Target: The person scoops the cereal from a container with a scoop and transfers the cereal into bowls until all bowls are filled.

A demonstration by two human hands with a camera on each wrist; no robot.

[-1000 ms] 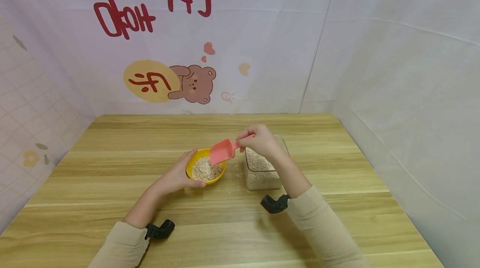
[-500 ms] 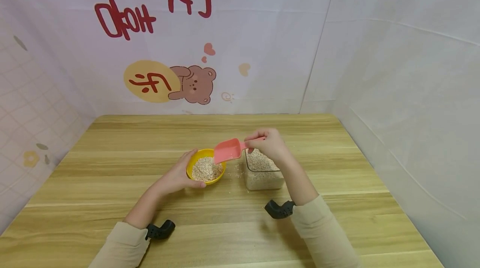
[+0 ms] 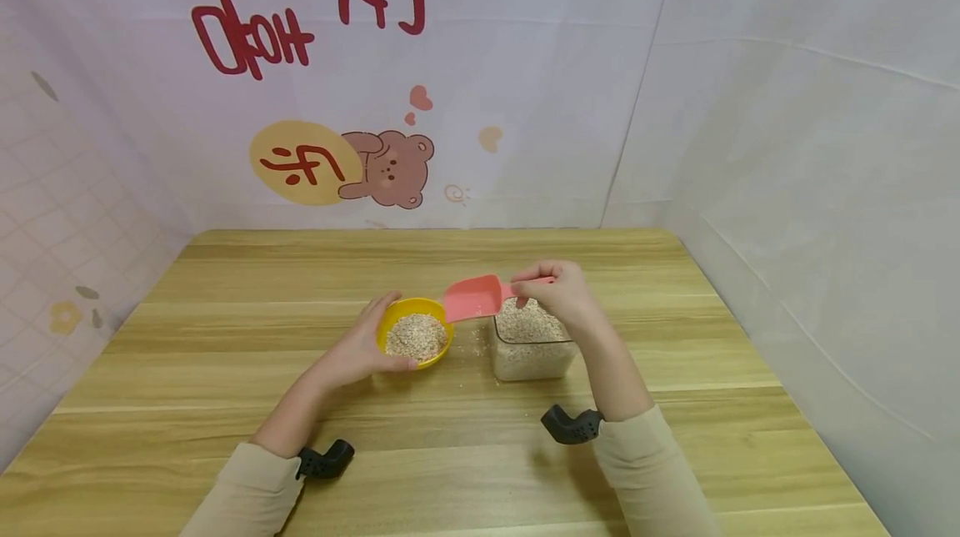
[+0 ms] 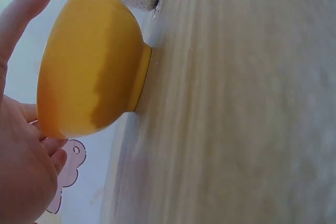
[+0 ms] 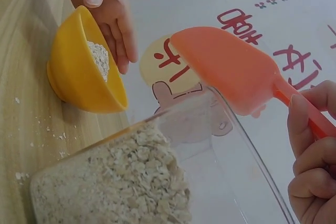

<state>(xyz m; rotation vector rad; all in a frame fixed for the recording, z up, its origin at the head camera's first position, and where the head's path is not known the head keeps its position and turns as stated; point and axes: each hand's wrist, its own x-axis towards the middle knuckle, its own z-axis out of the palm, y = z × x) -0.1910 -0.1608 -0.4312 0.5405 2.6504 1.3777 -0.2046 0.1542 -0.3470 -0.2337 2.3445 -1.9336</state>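
Note:
In the head view my left hand (image 3: 366,345) is around the yellow bowl (image 3: 387,323), thumb along the near side and fingers at the far side. Oats (image 3: 416,337) lie in the bowl, which stands upright on the table. My right hand (image 3: 558,291) pinches the handle of a pink scoop (image 3: 474,298) above a clear container (image 3: 532,362) of oats. The scoop's front edge is beside the bowl's right rim. In the right wrist view the scoop (image 5: 231,69) shows its underside, so its inside is hidden there.
Loose oat flakes (image 5: 39,129) are scattered on the wooden table (image 3: 420,454) between bowl and container. A printed cloth wall (image 3: 525,103) rises behind the table, with another cloth wall (image 3: 817,212) at the right. Dark wrist mounts (image 3: 572,425) stick out from the sleeves.
My right hand has moved right with the scoop, from over the bowl to above the container. The scoop has turned flatter. My left hand and the bowl have barely moved.

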